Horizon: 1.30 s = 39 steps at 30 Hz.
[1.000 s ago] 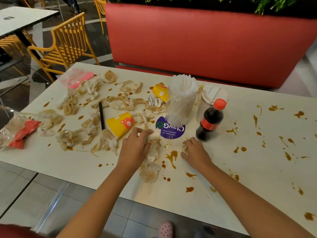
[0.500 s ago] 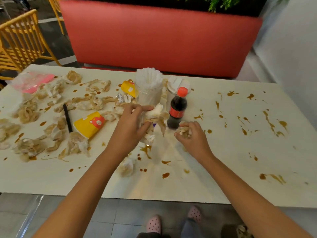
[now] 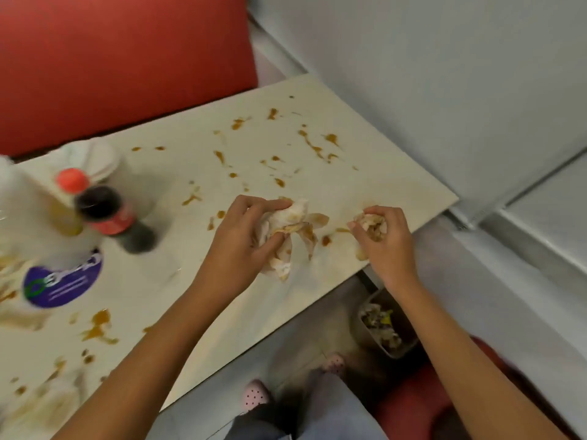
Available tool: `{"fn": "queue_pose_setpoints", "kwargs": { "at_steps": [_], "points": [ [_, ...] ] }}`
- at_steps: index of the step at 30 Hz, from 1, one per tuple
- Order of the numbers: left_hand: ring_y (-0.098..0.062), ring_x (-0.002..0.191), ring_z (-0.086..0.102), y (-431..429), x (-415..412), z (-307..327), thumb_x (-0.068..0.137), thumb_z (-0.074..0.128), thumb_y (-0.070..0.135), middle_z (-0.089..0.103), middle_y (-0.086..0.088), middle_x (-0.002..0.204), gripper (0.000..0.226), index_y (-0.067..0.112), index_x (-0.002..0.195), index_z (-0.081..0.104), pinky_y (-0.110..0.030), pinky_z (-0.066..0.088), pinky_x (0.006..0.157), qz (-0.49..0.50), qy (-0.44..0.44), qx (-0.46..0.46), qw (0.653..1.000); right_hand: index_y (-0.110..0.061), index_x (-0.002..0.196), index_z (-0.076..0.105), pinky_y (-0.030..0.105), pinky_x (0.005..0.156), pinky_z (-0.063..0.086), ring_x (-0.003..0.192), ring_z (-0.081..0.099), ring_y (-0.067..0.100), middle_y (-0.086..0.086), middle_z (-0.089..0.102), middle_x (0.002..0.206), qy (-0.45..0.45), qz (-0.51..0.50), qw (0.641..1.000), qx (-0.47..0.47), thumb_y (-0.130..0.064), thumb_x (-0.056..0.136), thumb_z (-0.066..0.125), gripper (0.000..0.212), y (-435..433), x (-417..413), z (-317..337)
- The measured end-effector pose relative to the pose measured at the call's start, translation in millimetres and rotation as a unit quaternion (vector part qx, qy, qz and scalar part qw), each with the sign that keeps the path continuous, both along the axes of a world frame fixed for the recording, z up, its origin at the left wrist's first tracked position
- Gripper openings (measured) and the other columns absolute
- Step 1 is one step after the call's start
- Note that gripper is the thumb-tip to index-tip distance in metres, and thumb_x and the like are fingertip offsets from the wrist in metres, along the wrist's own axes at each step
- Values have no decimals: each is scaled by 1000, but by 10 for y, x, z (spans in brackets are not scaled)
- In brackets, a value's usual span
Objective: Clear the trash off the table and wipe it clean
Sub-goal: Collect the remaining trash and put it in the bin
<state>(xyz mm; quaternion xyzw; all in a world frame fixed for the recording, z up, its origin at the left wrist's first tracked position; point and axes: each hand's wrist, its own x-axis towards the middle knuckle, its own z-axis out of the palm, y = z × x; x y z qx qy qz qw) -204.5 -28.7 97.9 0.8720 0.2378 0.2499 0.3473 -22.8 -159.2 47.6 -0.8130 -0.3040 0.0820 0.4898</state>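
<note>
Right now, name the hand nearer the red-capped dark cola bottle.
Left. The left hand is right of the cola bottle; right hand farther right, at the table's edge.

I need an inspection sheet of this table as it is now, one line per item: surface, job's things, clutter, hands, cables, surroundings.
Surface: table spattered with brown sauce stains, not yet wiped.
Job's things: large stained napkin wad; small napkin wad; bin on the floor by the table's near edge, with trash in it.
Clutter: cola bottle, red cap, upright; lidded cup behind it; purple round sticker; blurred napkins at far left.
Hands: left hand grips the large wad; right hand grips the small wad.
Cables: nothing seen.
Surroundings: red bench back; grey wall.
</note>
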Motion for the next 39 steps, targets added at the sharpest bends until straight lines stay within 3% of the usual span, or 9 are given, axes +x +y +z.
{"fn": "queue_pose_setpoints", "kwargs": {
  "at_steps": [6,14,18,23,27,31,33,36,39],
  "points": [
    [19,96,41,-455,993,-265,82,68,10,49,1,104,43,34,114,52,0,30,81,-129,28,-31,991,-12,102,55,-4,70,30,85,42,4,-1,44,100,22,-118,992,-44,-17,83,68,24,-890,600,-287],
    [14,98,44,-1106,1995,-659,79,61,24,49,8,103,37,38,112,52,0,30,82,-233,77,-101,964,-10,105,58,-4,76,31,91,46,6,-1,43,104,76,-232,968,-50,-18,82,68,26,-1634,1069,-820],
    [5,98,48,-1351,2344,-1046,83,66,16,50,2,106,35,32,113,56,0,31,81,-247,118,-116,955,-5,105,59,-4,75,30,89,46,9,4,45,106,104,-262,957,-71,-14,81,70,28,-1852,1204,-1263],
    [9,94,48,-1564,2726,-1821,82,66,11,50,2,110,38,27,116,58,-2,35,82,-239,165,-141,946,-2,108,58,8,82,30,94,47,12,12,45,110,147,-275,945,-96,-13,82,67,30,-1954,1356,-2039],
    [6,92,49,-1653,2916,-2548,83,66,9,50,-1,112,39,20,119,59,-2,38,82,-205,191,-167,945,-6,115,54,27,95,41,106,49,21,11,44,115,195,-260,936,-136,-19,84,65,35,-1935,1522,-2901],
    [-4,97,50,-1643,2978,-3228,82,69,14,48,2,114,36,22,116,60,-27,47,90,-169,235,-191,938,-7,133,42,40,107,33,127,38,28,12,36,138,280,-186,910,-243,-32,87,60,55,-1901,1703,-3780],
    [-5,96,49,-1625,2978,-3500,83,69,16,46,5,113,35,25,115,58,-22,47,87,-160,260,-199,931,-9,140,34,38,110,27,133,31,29,13,29,146,335,-158,887,-276,-34,90,56,61,-1923,1771,-4062],
    [-1,95,47,-1610,2989,-3823,84,67,15,46,5,112,35,23,116,57,-1,38,78,-168,268,-188,930,-10,140,36,36,104,33,127,40,31,16,37,141,413,-188,851,-263,-25,93,53,52,-1971,1836,-4324],
    [-4,98,44,-1658,3104,-4104,85,66,13,48,-1,117,36,17,119,57,-5,35,76,-169,289,-190,923,-11,135,43,29,89,41,117,50,28,14,49,133,440,-265,831,-213,-20,96,47,40,-2038,1899,-4451]
  ]
}}
